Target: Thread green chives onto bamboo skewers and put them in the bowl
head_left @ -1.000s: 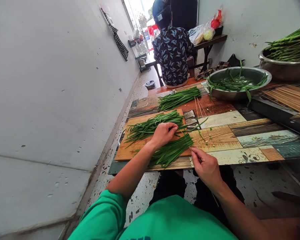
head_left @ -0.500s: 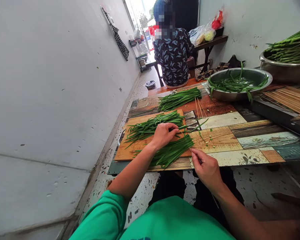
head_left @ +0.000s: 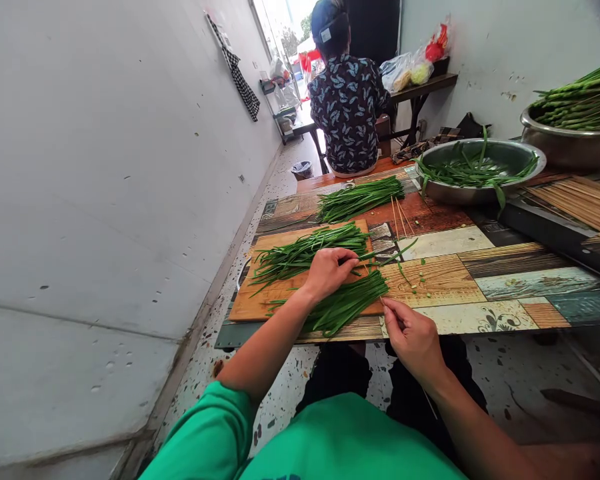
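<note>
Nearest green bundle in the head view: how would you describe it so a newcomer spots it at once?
On the patchwork-patterned table, find the wooden cutting board. Across the board's near right corner lies the bundle of green stalks, one end close to the right hand. Unlike the middle pile and the far pile, it spills over the board's near edge.

The left hand (head_left: 330,272) arches palm down, its thumb and forefinger pinched together at the tips, the left forearm (head_left: 270,343) slanting back from those fingers toward the lower left. To the right of the left fingers and nearer the body, the right hand (head_left: 411,337) is curled, thumb against forefinger, with the right forearm (head_left: 473,413) running back and outward behind its fingertips.
</note>
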### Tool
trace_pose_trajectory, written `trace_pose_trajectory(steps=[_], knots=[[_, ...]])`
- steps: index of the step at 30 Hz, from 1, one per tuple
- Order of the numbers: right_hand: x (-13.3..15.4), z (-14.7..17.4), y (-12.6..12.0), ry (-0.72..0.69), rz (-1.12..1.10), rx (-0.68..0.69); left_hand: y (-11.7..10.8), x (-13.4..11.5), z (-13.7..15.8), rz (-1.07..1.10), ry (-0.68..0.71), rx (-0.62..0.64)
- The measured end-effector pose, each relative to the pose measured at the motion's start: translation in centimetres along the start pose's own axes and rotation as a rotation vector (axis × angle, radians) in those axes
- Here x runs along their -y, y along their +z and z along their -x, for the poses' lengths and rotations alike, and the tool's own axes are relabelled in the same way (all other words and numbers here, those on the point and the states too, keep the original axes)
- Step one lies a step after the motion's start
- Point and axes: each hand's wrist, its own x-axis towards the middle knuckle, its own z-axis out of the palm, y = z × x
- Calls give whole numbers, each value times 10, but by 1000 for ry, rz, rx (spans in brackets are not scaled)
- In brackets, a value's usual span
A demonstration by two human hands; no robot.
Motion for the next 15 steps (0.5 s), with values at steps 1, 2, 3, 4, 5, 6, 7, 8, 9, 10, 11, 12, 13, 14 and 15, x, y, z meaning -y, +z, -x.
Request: trace_pose_trajectory(steps=[1, 2, 3, 4, 5, 6, 7, 8, 9, 10, 11, 12, 13, 14, 15], knots=[[0, 0, 0, -2, 1, -1, 0, 0, 0, -1, 1, -2], [0, 0, 0, -4, 3, -2, 0, -1, 0, -3, 0, -6], [0, 0, 0, -5, 5, 0, 1, -1, 1, -6, -3, -7], [0, 0, 0, -6, 8, 2, 1, -1, 1, -9, -7, -8], [0, 0, 0, -7, 11, 3, 1, -2, 1, -9, -9, -10], [0, 0, 0, -7, 12, 4, 2, -2, 2, -8, -8, -13], [0, 0, 0, -8, 12, 4, 2, -3, 2, -4, -2, -15], [0, 0, 0, -8, 11, 3, 2, -3, 2, 0, 7, -21], [1, 0, 0, -9, 9, 1, 3, -3, 3, 3, 18, -27], [1, 0, 0, -9, 7, -4, 3, -3, 4, 7, 29, -31], [1, 0, 0, -8, 6, -8, 3, -3, 4, 12, 40, -31], [1, 0, 0, -4, 7, -13, 4, -4, 5, 20, 48, -27], [1, 0, 0, 0, 8, -16, 4, -4, 6, 29, 53, -22], [1, 0, 0, 4, 9, -17, 4, -5, 8, 39, 54, -15], [1, 0, 0, 8, 9, -15, 5, -6, 9, 47, 52, -4]])
